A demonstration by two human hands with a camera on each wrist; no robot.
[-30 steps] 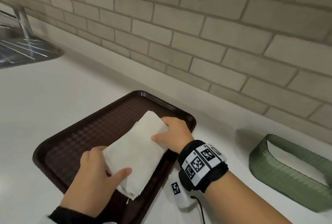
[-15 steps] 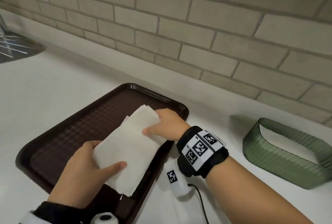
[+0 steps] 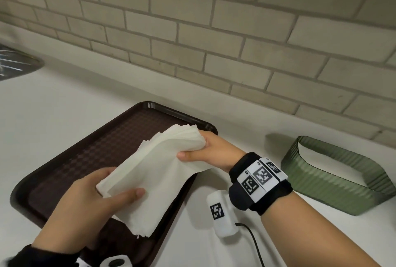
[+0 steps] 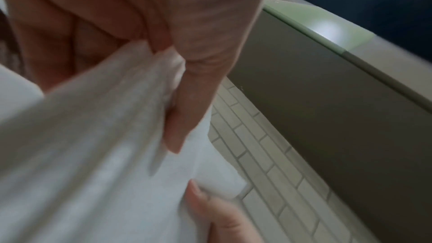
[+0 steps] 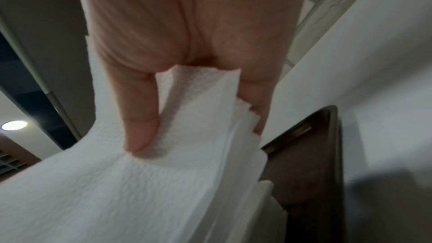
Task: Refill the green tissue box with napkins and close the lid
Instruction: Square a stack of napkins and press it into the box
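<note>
A stack of white napkins (image 3: 154,172) hangs above the dark brown tray (image 3: 85,151), held at both ends. My left hand (image 3: 102,194) grips the near end with the thumb on top. My right hand (image 3: 205,149) pinches the far end, where the sheets fan apart. Both wrist views show the napkins (image 4: 93,145) (image 5: 163,182) clamped between thumb and fingers. The green ribbed tissue box (image 3: 334,176) stands open-topped on the counter to the right, apart from both hands. Its lid is not in sight.
A white counter (image 3: 64,99) runs along a brick-tiled wall (image 3: 214,31). A steel sink edge (image 3: 19,63) shows at far left. A small white device with a black marker and a cable (image 3: 222,213) lies between tray and box.
The napkin stack has been lifted off the tray and its far end raised by the right hand. The view has shifted right, bringing more of the green box in.
</note>
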